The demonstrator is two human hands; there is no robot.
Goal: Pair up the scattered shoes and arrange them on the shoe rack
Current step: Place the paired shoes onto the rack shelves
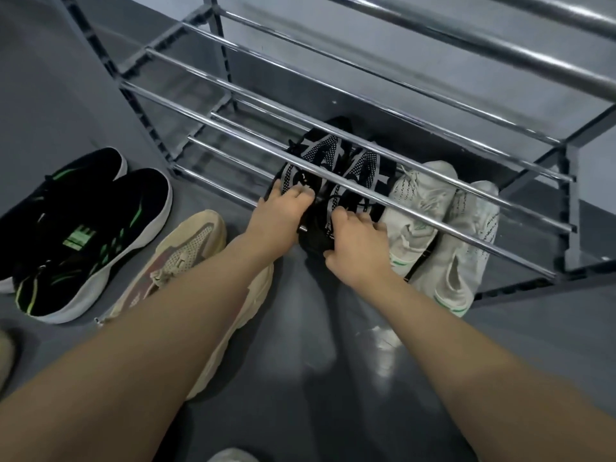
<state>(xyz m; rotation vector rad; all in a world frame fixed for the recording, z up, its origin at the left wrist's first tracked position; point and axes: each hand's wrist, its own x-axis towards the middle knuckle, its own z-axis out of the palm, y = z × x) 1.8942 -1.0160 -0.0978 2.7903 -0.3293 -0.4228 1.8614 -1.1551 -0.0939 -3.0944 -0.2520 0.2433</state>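
**Black-and-white pair at the bottom tier, both hands on it**

Your left hand (pixel 283 208) lies on the left shoe of the black-and-white patterned pair (pixel 336 171), fingers (pixel 301 191) spread and bent over its upper. Whether they clasp the shoe or only press on it cannot be told. Your right hand (pixel 358 243) is on the right shoe of that pair, at its heel end, fingers bent over the dark collar and thumb set against the rear; it appears to have hold of the heel.

The pair sits side by side on the lowest tier of the shoe rack (pixel 366 188), toes pointing inward under the chrome bars, heels at the front rail.

Just to the right, touching the patterned pair, a white knit pair (pixel 443 228) with green trim sits on the same tier, heels overhanging the front rail.

On the grey floor (pixel 333 378), left of the rack: a black pair with green accents (pixel 83 235), side by side, and a single beige sneaker (pixel 196 261) partly hidden beneath your left forearm.
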